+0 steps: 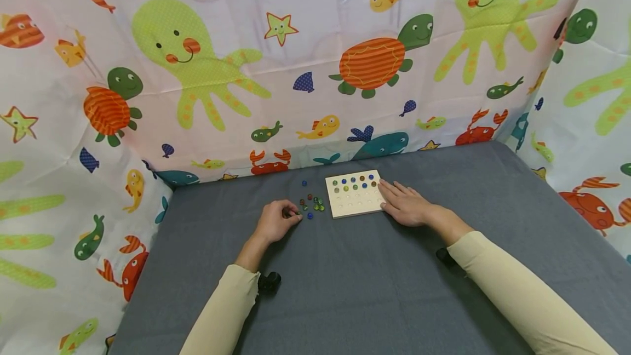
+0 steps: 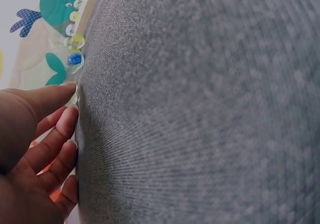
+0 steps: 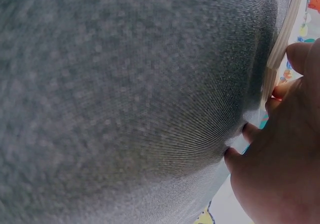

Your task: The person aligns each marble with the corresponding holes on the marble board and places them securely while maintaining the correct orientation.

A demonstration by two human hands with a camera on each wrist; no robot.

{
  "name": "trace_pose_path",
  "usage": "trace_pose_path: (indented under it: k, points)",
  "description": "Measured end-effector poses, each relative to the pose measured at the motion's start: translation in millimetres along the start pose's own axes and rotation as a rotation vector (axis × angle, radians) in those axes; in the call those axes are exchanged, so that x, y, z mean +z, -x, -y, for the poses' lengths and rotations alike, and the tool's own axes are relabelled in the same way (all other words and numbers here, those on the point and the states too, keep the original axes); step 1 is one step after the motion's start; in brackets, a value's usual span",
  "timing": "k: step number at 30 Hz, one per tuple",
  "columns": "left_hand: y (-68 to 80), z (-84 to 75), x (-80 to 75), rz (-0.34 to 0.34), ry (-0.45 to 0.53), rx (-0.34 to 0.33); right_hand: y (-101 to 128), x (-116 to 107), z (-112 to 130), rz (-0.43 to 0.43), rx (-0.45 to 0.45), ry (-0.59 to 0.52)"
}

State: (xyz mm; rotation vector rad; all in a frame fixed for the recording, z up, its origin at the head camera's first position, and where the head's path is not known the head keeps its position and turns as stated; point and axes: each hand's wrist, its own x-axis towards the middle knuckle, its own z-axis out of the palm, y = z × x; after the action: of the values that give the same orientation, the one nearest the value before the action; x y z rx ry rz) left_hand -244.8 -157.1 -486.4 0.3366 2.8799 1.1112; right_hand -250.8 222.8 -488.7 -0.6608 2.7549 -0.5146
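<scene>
Glass marbles (image 1: 310, 204), green, blue and reddish, lay loose in a small cluster on the grey cloth of the desk (image 1: 374, 284), just left of a pale wooden board (image 1: 356, 193). The board lay flat near the far edge of the desk; its two far rows of round hollows held marbles, while the near rows showed bare hollows. The left hand (image 1: 276, 222) rested on the cloth at the near-left side of the cluster, its fingers (image 2: 62, 129) curled and their tips closed about a dark marble at the cluster's edge; in the left wrist view the thumb and fingertips met at the cloth, with a blue marble (image 2: 75, 59) and a yellowish one just beyond them. The right hand (image 1: 406, 205) lay flat, palm down, fingers straight and released, its fingertips resting on the right edge of the board; the right wrist view showed the thumb against the board's pale rim (image 3: 282, 34). Both forearms wore cream sleeves (image 1: 517, 284). A white curtain (image 1: 315, 59) printed with octopuses, turtles, fish and crabs stood behind and on both sides of the desk.
</scene>
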Motion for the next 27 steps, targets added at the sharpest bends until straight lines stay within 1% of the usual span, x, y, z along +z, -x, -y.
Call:
trace_pose_path:
  k: [7, 13, 19, 27]
  points:
    - [2.0, 3.4, 0.1, -0.015, 0.022, 0.022, 4.0, -5.3, 9.2, 0.010, 0.012, 0.009]
    - [2.5, 6.3, 0.4, -0.015, 0.031, 0.047, 5.8, -5.8, 10.6, 0.010, 0.004, 0.020]
    - [4.7, 5.3, -3.9, -0.026, 0.049, 0.073, 7.1, -8.2, 12.0, -0.007, -0.015, 0.005]
    - [5.9, -0.8, -9.5, -0.059, 0.072, 0.096, 8.7, -10.3, 11.3, 0.005, -0.021, 0.013]
